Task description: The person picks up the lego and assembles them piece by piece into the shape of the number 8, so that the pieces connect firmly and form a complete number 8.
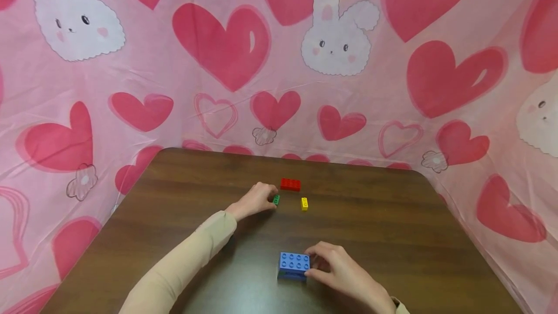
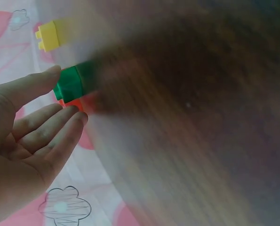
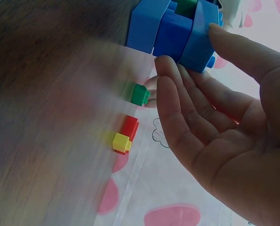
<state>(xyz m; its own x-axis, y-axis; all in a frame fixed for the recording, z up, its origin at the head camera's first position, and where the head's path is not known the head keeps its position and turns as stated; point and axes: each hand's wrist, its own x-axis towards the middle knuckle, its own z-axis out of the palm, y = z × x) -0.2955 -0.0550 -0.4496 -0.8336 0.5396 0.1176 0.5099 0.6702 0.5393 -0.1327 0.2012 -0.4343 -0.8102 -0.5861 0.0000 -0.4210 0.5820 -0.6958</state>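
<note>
In front of me stands a blue brick stack [image 1: 294,261] with studs on top. The right wrist view shows its layers: a lighter blue brick [image 3: 149,26] at the bottom, a darker blue brick [image 3: 173,35] and a green piece [image 3: 186,7] in the middle, another lighter blue one above. My right hand [image 1: 344,270] holds the stack's right end, thumb on the near side, fingers on the far side. Farther out, my left hand [image 1: 255,200] reaches around a small green brick [image 2: 70,84], thumb at one side. A sliver of red shows between that brick and the fingertips.
A red brick [image 1: 290,184] lies just beyond the green one, with a small yellow brick [image 1: 304,203] to its right. The dark wooden table [image 1: 383,217] ends at a pink sheet [image 1: 296,110] printed with hearts and rabbits, which rises around it.
</note>
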